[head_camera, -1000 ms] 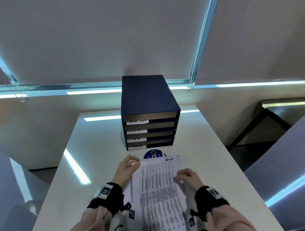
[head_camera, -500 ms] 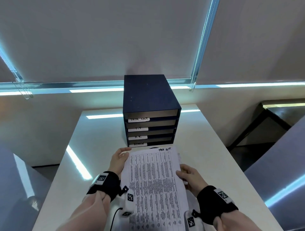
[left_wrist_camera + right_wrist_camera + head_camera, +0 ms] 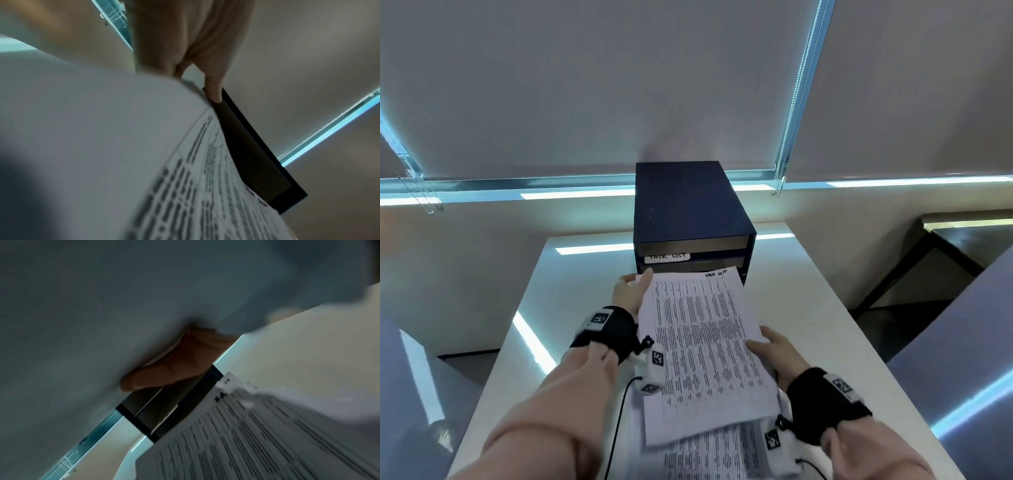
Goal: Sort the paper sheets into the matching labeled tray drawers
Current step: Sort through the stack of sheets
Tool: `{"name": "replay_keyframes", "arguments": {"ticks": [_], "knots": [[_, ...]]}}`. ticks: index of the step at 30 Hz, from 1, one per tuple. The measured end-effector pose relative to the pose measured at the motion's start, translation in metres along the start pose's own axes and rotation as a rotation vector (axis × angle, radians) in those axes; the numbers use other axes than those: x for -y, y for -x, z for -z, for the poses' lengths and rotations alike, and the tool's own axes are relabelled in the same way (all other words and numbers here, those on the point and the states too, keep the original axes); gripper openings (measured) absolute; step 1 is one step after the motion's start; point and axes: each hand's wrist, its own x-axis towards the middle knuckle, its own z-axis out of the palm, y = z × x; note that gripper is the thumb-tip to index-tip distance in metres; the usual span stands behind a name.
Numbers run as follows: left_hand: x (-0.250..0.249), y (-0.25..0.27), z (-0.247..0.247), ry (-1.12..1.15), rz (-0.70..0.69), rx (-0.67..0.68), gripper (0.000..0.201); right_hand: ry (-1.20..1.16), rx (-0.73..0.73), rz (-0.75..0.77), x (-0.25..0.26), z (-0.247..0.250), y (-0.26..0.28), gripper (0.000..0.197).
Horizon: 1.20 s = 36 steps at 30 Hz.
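Both hands (image 3: 631, 291) grip the lifted sheet (image 3: 702, 349).

Count of items on the tabletop (image 3: 808, 308).
One drawer unit (image 3: 688, 205); one lifted sheet (image 3: 705, 349); two hands (image 3: 628, 294).

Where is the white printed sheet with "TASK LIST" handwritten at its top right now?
In the head view, the white printed sheet is lifted mid-table between the left hand and right hand, its far edge just before the dark blue drawer cabinet.
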Motion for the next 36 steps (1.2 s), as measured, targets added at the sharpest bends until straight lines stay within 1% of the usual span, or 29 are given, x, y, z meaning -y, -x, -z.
{"name": "replay_keyframes", "arguments": {"ticks": [1,2,5,7,8,9,10,11,12,13,14,16,17,18,19,20,21,22,24,26,27,28,29,31,34,36], "knots": [[-0.004,0.000,-0.002,-0.003,0.025,0.015,0.056,0.010,-0.012,-0.003,0.010,0.003,-0.009,0.031],[-0.006,0.001,-0.002,0.012,0.031,0.023,0.059,0.012,-0.005,-0.004,0.019,0.005,-0.018,0.032],[-0.002,0.014,0.005,0.055,0.043,0.049,0.053,0.043,-0.018,-0.008,0.047,0.008,-0.043,0.032],[0.010,0.025,0.012,0.068,0.099,0.169,0.064,0.090,-0.049,-0.008,0.065,0.004,-0.057,0.031],[0.015,0.032,0.014,0.039,0.134,0.265,0.066,0.111,-0.066,-0.008,0.071,0.002,-0.066,0.031],[0.018,0.041,0.015,0.001,0.169,0.366,0.059,0.121,-0.080,-0.012,0.076,0.002,-0.076,0.033],[0.020,0.047,0.013,-0.015,0.201,0.442,0.049,0.115,-0.083,-0.016,0.080,0.001,-0.085,0.036],[0.022,0.051,0.010,0.011,0.229,0.481,0.040,0.089,-0.069,-0.033,0.085,0.000,-0.092,0.039],[0.024,0.053,0.006,0.067,0.234,0.473,0.034,0.063,-0.055,-0.060,0.090,-0.003,-0.094,0.040],[0.024,0.054,0.002,0.132,0.225,0.430,0.031,0.053,-0.048,-0.080,0.096,-0.007,-0.090,0.036],[0.026,0.050,-0.001,0.190,0.212,0.352,0.030,0.072,-0.041,-0.089,0.099,-0.009,-0.086,0.029],[0.026,0.045,-0.009,0.277,0.199,0.233,0.029,0.217,-0.012,-0.136,0.097,-0.007,-0.079,0.009],[0.025,0.045,-0.012,0.310,0.194,0.199,0.027,0.276,0.018,-0.171,0.093,-0.004,-0.075,0.005],[0.022,0.041,-0.015,0.330,0.182,0.175,0.026,0.286,0.022,-0.190,0.090,0.000,-0.077,0.012],[0.017,0.037,-0.019,0.361,0.173,0.154,0.029,0.251,0.005,-0.174,0.089,0.001,-0.082,0.021],[0.010,0.032,-0.023,0.392,0.168,0.135,0.036,0.161,-0.035,-0.141,0.090,0.002,-0.088,0.027],[0.000,0.025,-0.028,0.441,0.163,0.115,0.044,0.021,-0.079,-0.107,0.094,0.000,-0.096,0.028],[-0.010,0.018,-0.032,0.494,0.147,0.110,0.047,-0.134,-0.115,-0.080,0.100,-0.005,-0.105,0.024],[-0.029,0.003,-0.040,0.580,0.108,0.134,0.040,-0.374,-0.156,-0.027,0.113,-0.022,-0.120,0.016],[-0.042,-0.015,-0.049,0.622,0.103,0.146,0.033,-0.473,-0.156,0.019,0.123,-0.037,-0.135,0.021],[-0.045,-0.024,-0.052,0.618,0.105,0.161,0.025,-0.492,-0.150,0.040,0.127,-0.044,-0.140,0.025],[-0.049,-0.028,-0.055,0.596,0.113,0.176,0.016,-0.483,-0.142,0.061,0.129,-0.050,-0.142,0.029],[-0.051,-0.034,-0.056,0.566,0.119,0.186,0.013,-0.473,-0.129,0.075,0.131,-0.055,-0.146,0.031],[-0.050,-0.038,-0.054,0.446,0.090,0.182,0.009,-0.465,-0.107,0.081,0.128,-0.057,-0.148,0.027],[-0.036,-0.025,-0.045,0.154,-0.037,0.127,0.012,-0.389,-0.061,0.109,0.111,-0.049,-0.139,0.019],[-0.009,-0.014,-0.035,-0.100,-0.114,0.109,0.012,-0.256,-0.060,0.086,0.087,-0.039,-0.126,0.020]]}}
